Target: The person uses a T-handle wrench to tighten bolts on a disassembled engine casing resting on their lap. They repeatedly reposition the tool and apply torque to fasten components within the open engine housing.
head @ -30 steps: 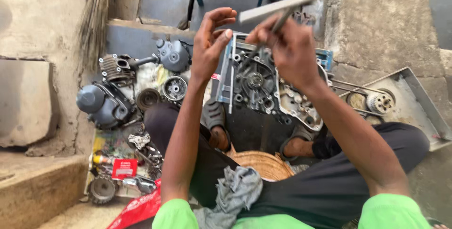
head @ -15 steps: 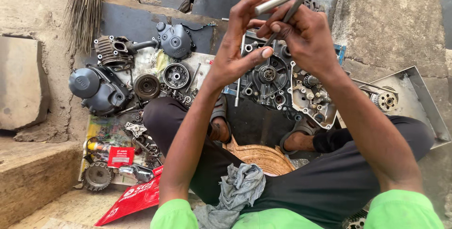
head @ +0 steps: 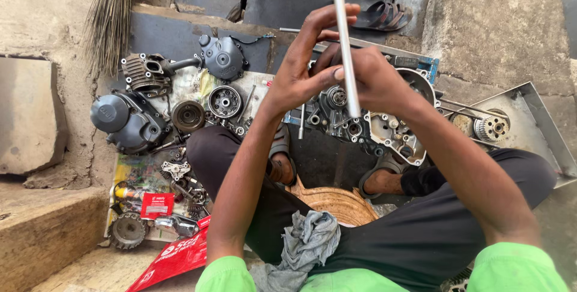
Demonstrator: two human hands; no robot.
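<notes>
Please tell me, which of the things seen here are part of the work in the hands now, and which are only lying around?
In hand:
- left hand and right hand, both gripping the white rod
- open engine case, directly beneath the hands

Lying about:
- dark engine cover
- grey rag on the lap
- broom
- sandals
- metal tray

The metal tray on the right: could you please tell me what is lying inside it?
Inside the metal tray lie a toothed gear, thin metal rods and a pale round part. The person's right forearm and dark trousers cover its near corner, so anything there is hidden.
</notes>
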